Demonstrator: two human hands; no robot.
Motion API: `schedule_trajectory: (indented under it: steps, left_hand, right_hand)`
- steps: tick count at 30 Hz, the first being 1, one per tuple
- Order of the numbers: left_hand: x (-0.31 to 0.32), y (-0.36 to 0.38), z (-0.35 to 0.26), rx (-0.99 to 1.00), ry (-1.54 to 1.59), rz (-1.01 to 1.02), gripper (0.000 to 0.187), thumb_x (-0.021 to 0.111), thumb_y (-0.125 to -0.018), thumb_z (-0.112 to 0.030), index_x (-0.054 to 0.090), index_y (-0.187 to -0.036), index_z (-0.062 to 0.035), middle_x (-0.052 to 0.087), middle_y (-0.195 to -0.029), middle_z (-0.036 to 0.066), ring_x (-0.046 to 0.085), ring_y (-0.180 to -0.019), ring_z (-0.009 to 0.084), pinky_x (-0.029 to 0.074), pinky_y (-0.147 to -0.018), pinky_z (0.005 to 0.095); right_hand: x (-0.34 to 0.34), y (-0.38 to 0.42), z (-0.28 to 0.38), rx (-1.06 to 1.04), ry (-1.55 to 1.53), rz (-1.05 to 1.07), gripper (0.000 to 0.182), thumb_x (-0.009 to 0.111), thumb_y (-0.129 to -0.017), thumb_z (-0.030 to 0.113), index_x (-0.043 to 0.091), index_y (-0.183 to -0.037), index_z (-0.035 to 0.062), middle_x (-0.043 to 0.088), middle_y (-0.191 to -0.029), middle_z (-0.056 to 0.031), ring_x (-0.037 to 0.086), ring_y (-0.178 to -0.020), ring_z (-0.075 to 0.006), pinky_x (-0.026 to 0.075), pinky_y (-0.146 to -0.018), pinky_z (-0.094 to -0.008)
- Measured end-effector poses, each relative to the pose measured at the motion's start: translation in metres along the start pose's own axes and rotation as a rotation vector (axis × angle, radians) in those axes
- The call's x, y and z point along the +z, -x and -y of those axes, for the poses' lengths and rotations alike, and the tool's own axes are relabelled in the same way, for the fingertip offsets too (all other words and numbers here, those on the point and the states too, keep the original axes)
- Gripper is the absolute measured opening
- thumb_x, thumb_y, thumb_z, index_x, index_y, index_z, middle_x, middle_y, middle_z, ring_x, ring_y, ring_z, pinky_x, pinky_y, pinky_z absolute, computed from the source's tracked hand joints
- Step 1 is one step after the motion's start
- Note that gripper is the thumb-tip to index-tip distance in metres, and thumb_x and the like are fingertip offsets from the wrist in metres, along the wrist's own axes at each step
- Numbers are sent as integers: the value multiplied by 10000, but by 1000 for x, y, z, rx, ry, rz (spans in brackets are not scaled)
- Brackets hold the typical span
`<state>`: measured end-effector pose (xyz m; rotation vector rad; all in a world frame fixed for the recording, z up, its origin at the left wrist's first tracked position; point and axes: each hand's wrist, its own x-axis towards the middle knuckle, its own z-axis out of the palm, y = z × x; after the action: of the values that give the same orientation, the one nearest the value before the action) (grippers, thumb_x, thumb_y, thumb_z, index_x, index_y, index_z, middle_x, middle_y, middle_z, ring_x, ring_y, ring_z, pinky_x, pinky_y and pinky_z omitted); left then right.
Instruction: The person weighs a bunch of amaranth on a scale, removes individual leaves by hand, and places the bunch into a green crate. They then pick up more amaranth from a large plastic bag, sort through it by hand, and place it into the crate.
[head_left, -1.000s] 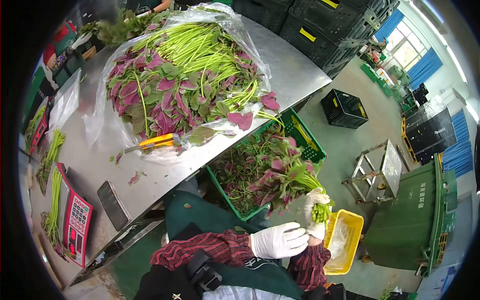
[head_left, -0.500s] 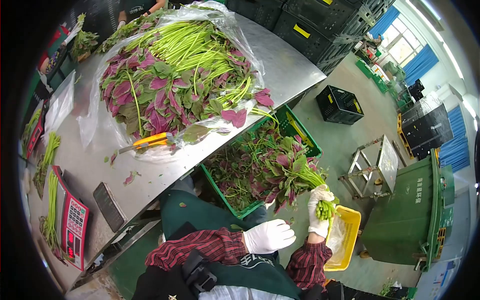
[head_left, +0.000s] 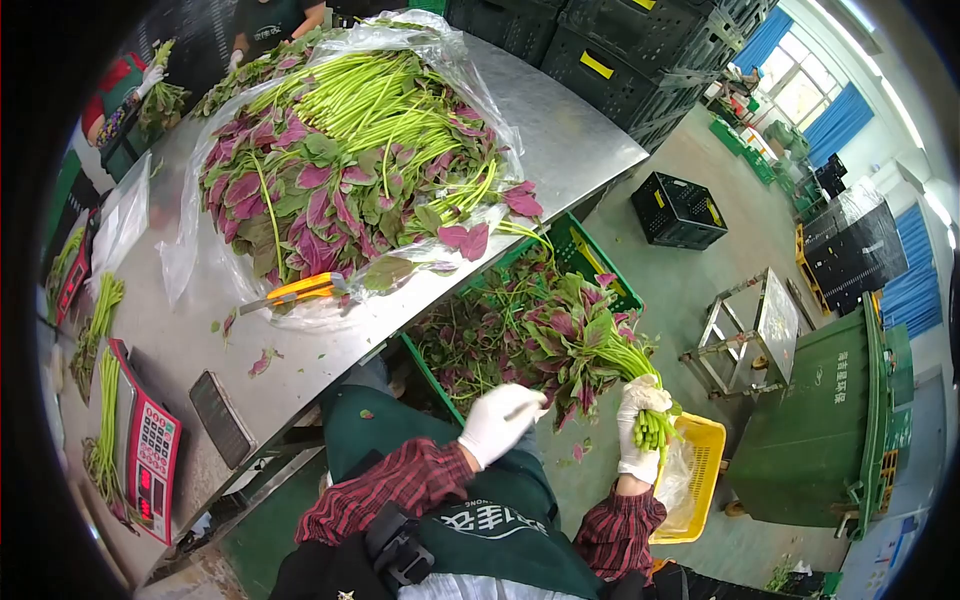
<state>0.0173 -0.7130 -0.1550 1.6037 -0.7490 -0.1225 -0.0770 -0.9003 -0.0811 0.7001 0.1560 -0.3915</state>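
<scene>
My right hand (head_left: 640,428), in a white glove, grips a bunch of red amaranth (head_left: 580,345) by its green stems. The cut ends point down toward me, and the purple-green leaves spread up and left over the green crate (head_left: 440,385). My left hand (head_left: 500,425), also gloved, is just below those leaves, apart from the bunch. Its fingers are drawn together; whatever they may hold cannot be made out. Loose amaranth leaves and stems (head_left: 470,340) fill the crate. On the metal table (head_left: 330,350) lies a big heap of amaranth (head_left: 330,180) on clear plastic.
A knife with an orange-yellow handle (head_left: 305,288) lies by the heap. Left are a phone (head_left: 222,418) and a red scale (head_left: 150,450) bearing amaranth. A yellow basket (head_left: 712,480) stands beside my right arm. Black crates (head_left: 620,75) are stacked behind; two people work across the table.
My left hand has moved up and left, away from my right hand, and its fingers have drawn together. The right hand keeps the bunch almost in place.
</scene>
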Motion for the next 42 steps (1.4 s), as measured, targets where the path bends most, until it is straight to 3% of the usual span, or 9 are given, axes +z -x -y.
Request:
schedule_trajectory:
  steps: [9,16,19,22,24,31,35,38,42]
  left_hand:
    - [-55,-20,13,-140,-80,-199,155,625,-807,-35,672,-954,-51,656,-854,88,627,-751,210,495,-686,284]
    - [-90,-58,-77,512,-184,240,274,705,-773,-156,655,-1010,-28,653,-922,107,630,-847,268,508,-741,348]
    - [-74,-63,-94,616,-83,484,560,724,-752,-307,541,-1201,-26,592,-1082,164,577,-993,319,472,-846,388]
    - [-56,-49,-90,225,57,924,910,779,-638,-341,343,-1413,-149,559,-1140,189,529,-1062,344,413,-934,389]
    - [-40,-23,-67,223,264,682,940,759,-638,-214,285,-1449,-219,629,-980,146,626,-862,233,495,-774,342]
    - [-62,13,-73,-62,623,707,1084,839,-603,-90,205,-1480,-165,465,-1362,98,441,-1195,175,383,-959,309]
    - [-112,17,-99,-114,374,554,1057,798,-609,-49,217,-1478,-210,567,-1230,119,567,-1004,195,471,-809,324]
    - [-144,24,-113,-7,164,380,983,734,-667,-50,224,-1468,-305,627,-995,105,537,-515,161,440,-459,289]
    - [-175,36,-129,-138,-18,231,965,773,-616,-191,282,-1446,-227,645,-878,143,635,-724,244,511,-691,335]
  right_hand:
    - [4,6,-17,107,83,-7,221,553,-798,40,476,-991,-35,505,-698,-55,525,-640,-142,448,-572,-272]
    - [38,15,-55,594,2576,-244,327,675,-693,118,595,-994,14,617,-780,-49,585,-651,-131,487,-597,-287]
    - [30,11,-53,890,2964,212,397,629,-664,80,577,-1047,-9,636,-763,-88,601,-658,-179,496,-627,-340]
    - [37,11,-95,836,2800,828,319,648,-708,117,589,-996,-6,609,-725,-132,603,-640,-265,488,-615,-374]
    - [36,11,-112,1092,2833,705,280,621,-731,86,587,-998,10,579,-714,-96,568,-620,-225,464,-586,-349]
    - [20,-9,-104,1645,2827,532,218,527,-814,-19,582,-1007,66,474,-677,29,447,-552,-86,381,-488,-263]
    - [25,-5,-199,1759,3023,807,315,649,-686,73,569,-974,-28,602,-799,-155,586,-751,-233,457,-687,-336]
    - [24,3,-241,1573,3008,1208,304,638,-664,76,546,-933,-31,599,-758,-198,607,-718,-315,475,-648,-382]
    - [21,9,-277,1213,2924,1905,374,659,-676,78,541,-1026,19,608,-780,-215,614,-721,-387,489,-626,-435]
